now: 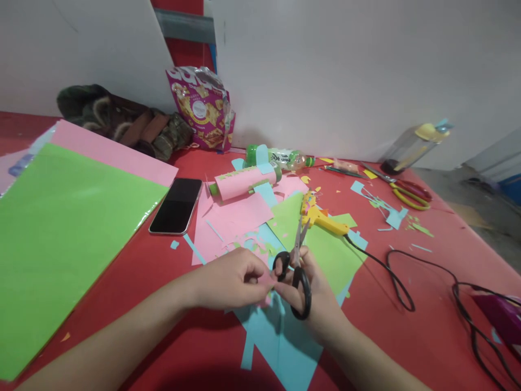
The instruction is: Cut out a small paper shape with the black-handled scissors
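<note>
The left hand [234, 277] is pinching a small pink paper piece [265, 281] between its thumb and fingers, with the fingers curling in. The right hand [307, 277] is carrying black-handled scissors [302, 293] on its fingers, and its thumb and a fingertip are touching the same pink piece. The scissor blades are pointing up and away, a little bit apart, and they aren't cutting anything. The 2 hands are meeting over the light blue paper [287, 339] near the middle of the red bench [134, 271].

A lot of cutting looks done, because paper scraps [250, 241] are lying just past the hands, and more blue strips [394, 218] are lying off to the right. A pink roll [240, 183] is lying behind them; its pink paper looks wrapped on, with green bits sitting along its top. The small pink piece looks unfinished, since it isn't sitting on the roll and the fingers are working on it.

Plenty of paper is waiting whole, like the big green sheet [73, 217] on the left. The yellow glue gun [325, 220] is resting on paper beyond the right hand, and nobody is holding it.
</note>
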The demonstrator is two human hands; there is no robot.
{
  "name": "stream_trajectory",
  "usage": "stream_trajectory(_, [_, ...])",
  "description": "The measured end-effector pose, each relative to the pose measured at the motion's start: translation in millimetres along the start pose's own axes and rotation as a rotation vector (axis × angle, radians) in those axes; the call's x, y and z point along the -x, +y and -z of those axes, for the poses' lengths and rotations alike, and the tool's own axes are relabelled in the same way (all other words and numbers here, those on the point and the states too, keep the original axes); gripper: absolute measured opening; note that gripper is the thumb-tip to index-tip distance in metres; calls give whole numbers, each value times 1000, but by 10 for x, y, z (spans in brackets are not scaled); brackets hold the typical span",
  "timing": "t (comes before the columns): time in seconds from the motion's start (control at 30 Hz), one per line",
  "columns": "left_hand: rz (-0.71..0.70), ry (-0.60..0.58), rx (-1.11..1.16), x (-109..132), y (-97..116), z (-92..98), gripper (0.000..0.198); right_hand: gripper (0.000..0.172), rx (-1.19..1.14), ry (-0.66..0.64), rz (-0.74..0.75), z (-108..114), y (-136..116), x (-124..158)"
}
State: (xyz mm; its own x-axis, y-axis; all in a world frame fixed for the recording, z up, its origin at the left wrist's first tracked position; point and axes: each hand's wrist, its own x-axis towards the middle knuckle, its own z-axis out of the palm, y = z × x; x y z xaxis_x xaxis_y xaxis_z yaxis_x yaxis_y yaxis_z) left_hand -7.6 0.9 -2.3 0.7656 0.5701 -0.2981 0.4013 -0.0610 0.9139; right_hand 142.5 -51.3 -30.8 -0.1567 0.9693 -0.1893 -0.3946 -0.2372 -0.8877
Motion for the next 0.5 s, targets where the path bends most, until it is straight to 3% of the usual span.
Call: stream_trajectory(0.5, [-95,-127,-198,-40,-72,3,22,45,107,-81,-65,-27,-38,13])
